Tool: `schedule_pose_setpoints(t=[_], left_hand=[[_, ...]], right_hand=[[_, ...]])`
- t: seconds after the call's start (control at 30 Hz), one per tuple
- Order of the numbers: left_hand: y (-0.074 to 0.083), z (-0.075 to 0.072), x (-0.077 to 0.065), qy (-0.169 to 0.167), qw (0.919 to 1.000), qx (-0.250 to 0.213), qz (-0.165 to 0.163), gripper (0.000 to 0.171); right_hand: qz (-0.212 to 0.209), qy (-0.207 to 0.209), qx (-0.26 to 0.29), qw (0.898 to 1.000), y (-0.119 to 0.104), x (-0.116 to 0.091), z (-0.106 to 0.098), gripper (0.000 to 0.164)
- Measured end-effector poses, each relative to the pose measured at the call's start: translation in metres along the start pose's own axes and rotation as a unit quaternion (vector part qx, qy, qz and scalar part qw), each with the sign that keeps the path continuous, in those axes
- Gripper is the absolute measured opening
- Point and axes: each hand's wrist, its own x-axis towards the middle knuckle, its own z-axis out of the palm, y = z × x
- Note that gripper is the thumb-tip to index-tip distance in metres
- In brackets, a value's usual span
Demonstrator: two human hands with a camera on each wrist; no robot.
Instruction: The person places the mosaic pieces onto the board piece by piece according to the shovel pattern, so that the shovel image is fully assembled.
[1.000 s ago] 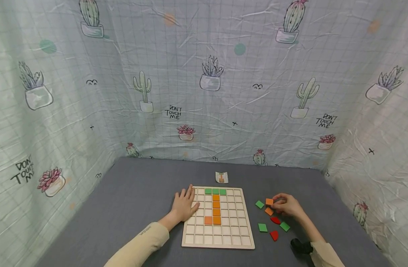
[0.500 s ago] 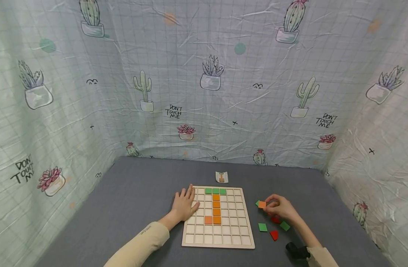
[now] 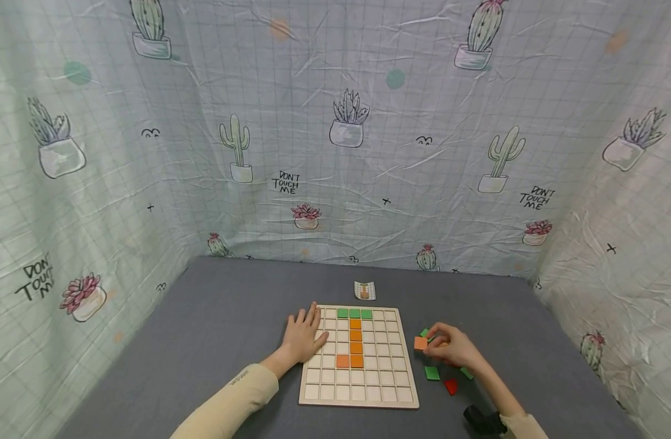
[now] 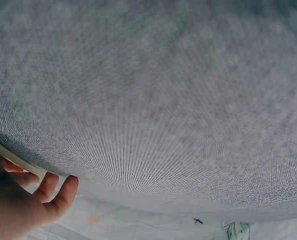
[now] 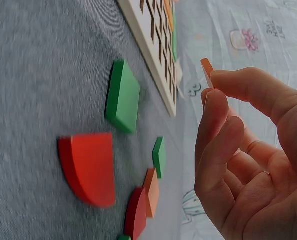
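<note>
An orange square tile (image 3: 420,343) is pinched between thumb and fingers of my right hand (image 3: 450,346), just off the board's right edge. The right wrist view shows the tile (image 5: 207,70) edge-on at the fingertips, raised above the table. My left hand (image 3: 301,339) rests spread on the left side of a wooden grid board (image 3: 387,399); its fingertips (image 4: 71,182) reach the rim in the left wrist view. On the board, a row of green tiles (image 3: 355,314) tops a column of orange tiles (image 3: 356,335), with another orange tile (image 3: 342,361) beside the column's lower end.
Right of the board lie green tiles (image 3: 432,373), a red quarter-round piece (image 3: 451,386), another red piece (image 5: 135,212) and a loose orange tile (image 5: 151,192). Behind the board is a small picture card (image 3: 365,291). A printed cactus curtain (image 3: 335,183) surrounds the grey table (image 3: 203,341).
My right hand has picked up an orange tile from the loose pieces and carried it left toward the board. My left hand has stayed in place.
</note>
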Motion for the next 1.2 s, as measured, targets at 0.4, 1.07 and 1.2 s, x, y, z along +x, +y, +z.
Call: schedule_pose_setpoints(t=[0.4, 1.07, 1.2], left_hand=[[0.0, 0.0, 0.0, 0.003, 1.0, -0.007, 0.0, 0.061], [0.001, -0.001, -0.001, -0.007, 1.0, 0.002, -0.004, 0.062], [0.001, -0.002, -0.001, -0.007, 1.0, -0.003, -0.002, 0.061]], right_hand=[[-0.023, -0.03, 0.004, 0.999, -0.007, 0.001, 0.025, 0.028], [-0.049, -0.085, 0.012, 0.995, -0.021, 0.008, 0.073, 0.027], [-0.059, -0.094, 0.024, 0.994, -0.023, 0.008, 0.08, 0.025]])
